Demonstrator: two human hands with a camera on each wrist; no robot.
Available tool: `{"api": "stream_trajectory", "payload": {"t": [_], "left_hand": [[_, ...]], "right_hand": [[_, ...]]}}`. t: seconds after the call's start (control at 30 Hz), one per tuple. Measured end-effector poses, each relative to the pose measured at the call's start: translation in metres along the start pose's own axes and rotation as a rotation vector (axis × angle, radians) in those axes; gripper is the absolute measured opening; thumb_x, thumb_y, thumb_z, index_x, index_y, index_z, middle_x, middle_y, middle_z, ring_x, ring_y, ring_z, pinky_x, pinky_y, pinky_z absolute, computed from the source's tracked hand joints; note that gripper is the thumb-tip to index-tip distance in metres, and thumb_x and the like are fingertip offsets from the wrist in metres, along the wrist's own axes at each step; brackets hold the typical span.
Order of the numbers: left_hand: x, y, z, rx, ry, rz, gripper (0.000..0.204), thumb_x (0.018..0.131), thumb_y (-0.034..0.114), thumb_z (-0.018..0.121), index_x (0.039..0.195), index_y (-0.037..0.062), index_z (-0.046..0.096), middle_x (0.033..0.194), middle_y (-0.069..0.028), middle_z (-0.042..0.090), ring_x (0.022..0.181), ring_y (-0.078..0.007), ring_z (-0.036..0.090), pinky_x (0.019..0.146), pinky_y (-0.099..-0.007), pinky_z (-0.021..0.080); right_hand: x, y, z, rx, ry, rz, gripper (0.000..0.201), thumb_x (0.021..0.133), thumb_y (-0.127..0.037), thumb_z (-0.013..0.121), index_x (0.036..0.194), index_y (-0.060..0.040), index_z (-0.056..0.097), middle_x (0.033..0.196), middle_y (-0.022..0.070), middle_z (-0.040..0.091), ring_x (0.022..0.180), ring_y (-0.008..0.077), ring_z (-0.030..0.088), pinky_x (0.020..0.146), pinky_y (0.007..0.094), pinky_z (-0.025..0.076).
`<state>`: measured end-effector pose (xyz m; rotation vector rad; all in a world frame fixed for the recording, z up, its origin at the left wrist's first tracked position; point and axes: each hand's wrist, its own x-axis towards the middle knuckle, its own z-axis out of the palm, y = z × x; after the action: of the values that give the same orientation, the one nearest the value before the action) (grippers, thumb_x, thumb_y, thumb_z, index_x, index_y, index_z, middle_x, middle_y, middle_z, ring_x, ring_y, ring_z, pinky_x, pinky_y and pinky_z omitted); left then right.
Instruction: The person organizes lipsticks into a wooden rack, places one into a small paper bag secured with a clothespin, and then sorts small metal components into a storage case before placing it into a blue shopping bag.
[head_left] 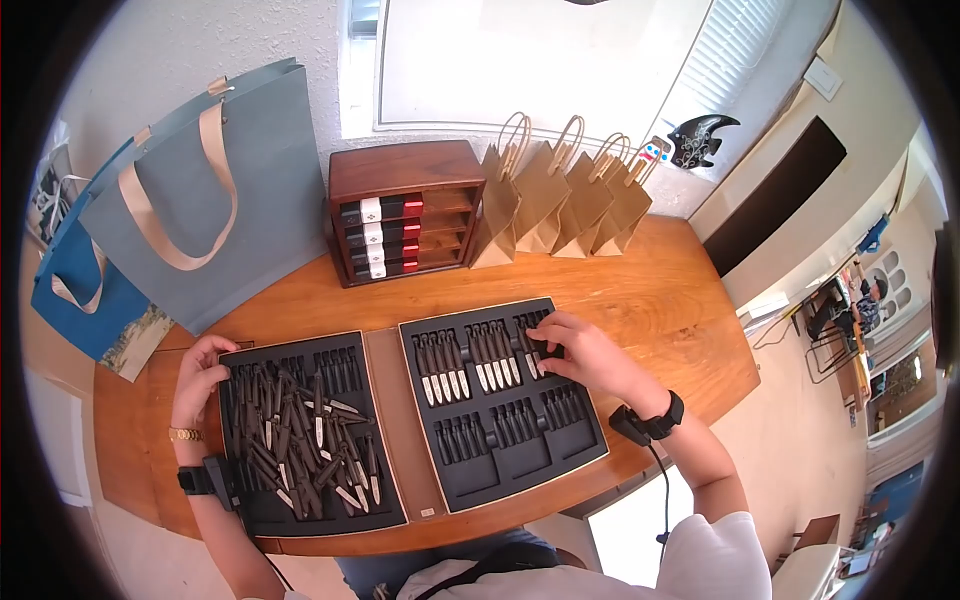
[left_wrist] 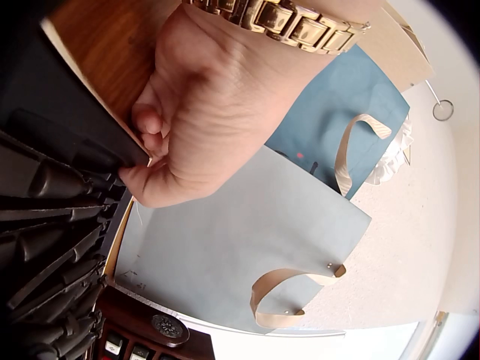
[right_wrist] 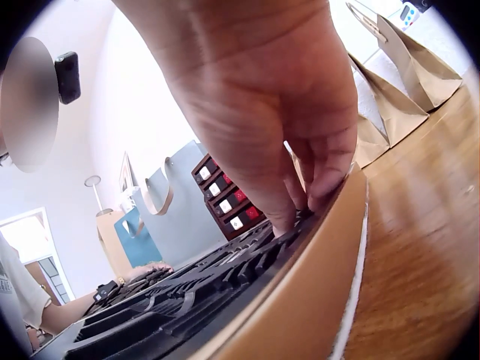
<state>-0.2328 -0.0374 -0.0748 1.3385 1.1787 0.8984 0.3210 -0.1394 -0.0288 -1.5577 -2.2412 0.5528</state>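
A two-part case lies open on the table. Its left black tray (head_left: 345,520) carries a loose heap of slim dark pieces with pale pointed tips (head_left: 300,430). My left hand (head_left: 198,385) grips that tray's outer far corner, thumb over the rim and fingers curled outside it, also clear in the left wrist view. In the right black tray (head_left: 480,490), similar pieces (head_left: 440,370) stand side by side in two of the far sections. My right hand (head_left: 588,352) is at the far right section, thumb and fingers pinching a pale-tipped piece (head_left: 531,362) at its slot.
Behind the case stands a wooden cabinet (head_left: 405,165) with red, white and dark boxes on its shelves. Several brown paper bags (head_left: 545,205) are right of it. Large grey-blue (head_left: 265,200) and blue (head_left: 65,300) gift bags stand at the left.
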Motion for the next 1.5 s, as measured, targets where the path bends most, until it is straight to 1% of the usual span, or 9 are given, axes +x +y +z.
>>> {"api": "stream_trajectory", "payload": {"t": [0.27,0.43,0.67,0.9,1.1,1.23,1.3,1.4,1.5], "left_hand": [[-0.004,0.002,0.002,0.029,0.002,0.071,0.031,0.073,-0.003,0.059,0.104,0.0009,0.063,0.094,0.0002,0.066,0.081,-0.0058,0.058,0.069,-0.0196,0.044],[-0.003,-0.001,0.002,0.105,0.039,0.064,0.027,0.075,0.002,0.062,0.102,0.0047,0.066,0.075,0.0093,0.054,0.065,-0.0011,0.046,0.058,-0.0181,0.035],[0.0,-0.007,0.002,0.077,0.049,0.098,0.026,0.075,0.0,0.062,0.099,0.0047,0.069,0.076,0.0073,0.056,0.063,-0.0031,0.043,0.058,-0.0199,0.036],[0.0,-0.005,-0.001,0.109,0.035,0.048,0.027,0.077,-0.003,0.059,0.101,0.0045,0.067,0.086,0.004,0.064,0.07,-0.0029,0.053,0.063,-0.0188,0.042],[0.005,-0.012,0.0,0.125,0.046,0.139,0.027,0.074,0.002,0.063,0.101,0.0035,0.068,0.085,0.0044,0.061,0.068,-0.0047,0.046,0.061,-0.0218,0.04],[0.004,-0.013,-0.002,0.101,0.021,0.124,0.028,0.074,0.001,0.061,0.101,0.0029,0.068,0.087,0.003,0.063,0.073,-0.0055,0.051,0.067,-0.0215,0.042],[0.002,-0.01,0.0,0.054,0.01,0.135,0.028,0.074,-0.001,0.06,0.101,0.0031,0.067,0.088,0.0028,0.063,0.077,-0.0057,0.055,0.07,-0.0216,0.044],[0.001,-0.007,0.0,0.041,0.008,0.091,0.03,0.074,-0.005,0.056,0.102,0.001,0.064,0.091,0.0024,0.063,0.082,-0.0066,0.058,0.073,-0.0212,0.046],[0.002,-0.008,0.0,-0.008,-0.005,0.099,0.032,0.073,-0.009,0.054,0.102,-0.0006,0.064,0.094,0.0,0.064,0.084,-0.0079,0.061,0.075,-0.0218,0.048]], "right_hand": [[0.005,-0.026,-0.009,-0.006,0.075,0.057,0.036,0.08,-0.004,0.075,0.115,-0.0019,0.066,0.101,0.0104,0.061,0.082,0.0243,0.066,0.07,0.0344,0.055],[0.031,-0.085,0.002,0.097,0.039,-0.171,0.026,0.082,-0.007,0.074,0.107,-0.0042,0.068,0.09,0.0095,0.063,0.076,0.0251,0.066,0.066,0.035,0.054],[0.091,-0.163,0.062,0.008,-0.173,-0.426,0.015,0.086,-0.015,0.068,0.097,-0.0041,0.068,0.09,0.0124,0.068,0.083,0.0332,0.068,0.07,0.0427,0.055],[0.136,-0.187,0.099,-0.05,-0.146,-0.345,0.02,0.087,-0.018,0.069,0.1,-0.0048,0.062,0.08,0.0112,0.07,0.077,0.0316,0.068,0.068,0.0431,0.053],[0.139,-0.196,0.114,-0.088,-0.207,-0.198,0.024,0.088,-0.024,0.068,0.099,-0.0039,0.062,0.078,0.012,0.071,0.078,0.032,0.069,0.07,0.0449,0.053],[0.144,-0.188,0.123,0.003,-0.209,-0.12,0.028,0.082,-0.025,0.072,0.098,-0.0042,0.063,0.086,0.0169,0.07,0.089,0.0373,0.068,0.076,0.0475,0.053],[0.144,-0.183,0.121,0.121,-0.163,-0.197,0.031,0.083,-0.02,0.073,0.104,-0.0006,0.061,0.079,0.0134,0.071,0.074,0.029,0.07,0.07,0.0383,0.054],[0.135,-0.182,0.092,0.401,-0.195,-0.04,0.038,0.083,-0.015,0.074,0.114,-0.0002,0.057,0.076,0.0107,0.069,0.068,0.0215,0.07,0.066,0.0334,0.054],[0.11,-0.16,0.05,0.418,-0.157,0.065,0.043,0.086,-0.014,0.074,0.121,-0.0011,0.052,0.075,0.0073,0.068,0.066,0.015,0.069,0.061,0.0297,0.053]]}}
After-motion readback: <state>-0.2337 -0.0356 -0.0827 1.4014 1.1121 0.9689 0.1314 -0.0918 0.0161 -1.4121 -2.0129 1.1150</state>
